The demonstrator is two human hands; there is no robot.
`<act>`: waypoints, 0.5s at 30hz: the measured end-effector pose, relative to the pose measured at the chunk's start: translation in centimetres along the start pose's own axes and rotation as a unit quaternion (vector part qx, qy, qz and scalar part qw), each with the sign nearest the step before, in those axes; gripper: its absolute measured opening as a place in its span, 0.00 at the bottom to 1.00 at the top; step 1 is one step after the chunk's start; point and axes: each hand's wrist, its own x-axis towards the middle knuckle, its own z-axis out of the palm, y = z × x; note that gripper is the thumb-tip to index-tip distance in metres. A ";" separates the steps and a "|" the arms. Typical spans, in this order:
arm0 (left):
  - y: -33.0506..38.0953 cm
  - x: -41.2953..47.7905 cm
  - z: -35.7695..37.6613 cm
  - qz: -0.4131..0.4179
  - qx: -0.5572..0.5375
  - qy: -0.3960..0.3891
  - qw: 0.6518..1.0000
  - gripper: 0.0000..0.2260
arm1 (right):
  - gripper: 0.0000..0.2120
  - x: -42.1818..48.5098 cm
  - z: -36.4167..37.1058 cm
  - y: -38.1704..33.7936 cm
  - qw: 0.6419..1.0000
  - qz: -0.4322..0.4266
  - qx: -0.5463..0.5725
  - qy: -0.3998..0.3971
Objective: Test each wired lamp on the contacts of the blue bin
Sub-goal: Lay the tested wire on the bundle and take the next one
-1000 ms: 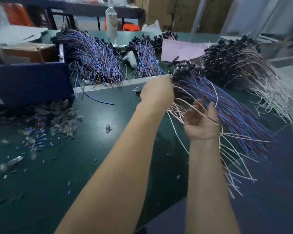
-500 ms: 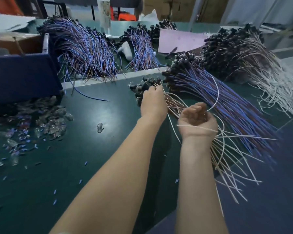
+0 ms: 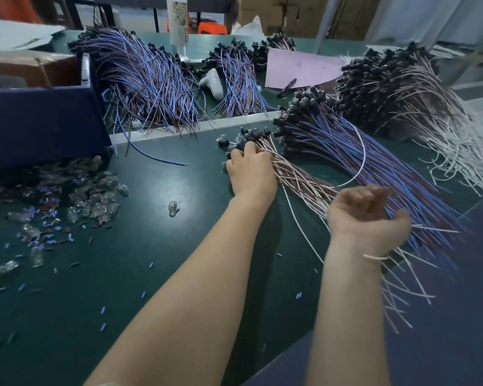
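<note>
**Head view: lamps gathered at mid-table, blue bin (image 3: 39,126) waiting on the left**

The left hand (image 3: 250,168) lies on the socket end of a bundle of pinkish-wired lamps (image 3: 299,176), its fingers curled down over the black lamp heads. This probably keeps the heads together so that one can be picked out. The right hand (image 3: 365,215) is turned palm-up over the bare wire tails with its fingers curled in. A single white wire (image 3: 360,160) loops towards it, but I cannot tell whether the fingers pinch that wire or hold nothing.

The bundle rests on the green table (image 3: 151,274), touching a larger fan of blue-wired lamps (image 3: 360,151) on its right. All the tails fan towards the person, which leaves the stripped ends handy for testing. The bin stands well apart at the left edge, and its contacts are not clearly visible. Loose glass bulbs (image 3: 95,201) are scattered in front of it. Judging by this, no lamp from this bundle has reached the bin yet.
</note>
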 end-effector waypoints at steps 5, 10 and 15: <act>0.1 -0.7 -0.9 0.019 -0.083 -0.028 0.996 0.16 | 0.16 -1.0 -0.7 4.8 0.974 0.085 -0.206 0.035; -2.5 -0.5 -4.1 -0.082 -0.280 -0.005 0.956 0.14 | 0.12 -2.0 -0.5 9.3 0.921 0.115 -0.371 0.012; -6.5 -1.9 -8.7 -0.161 -0.421 0.002 0.893 0.09 | 0.14 -3.5 -2.3 12.8 0.907 0.162 -0.386 0.035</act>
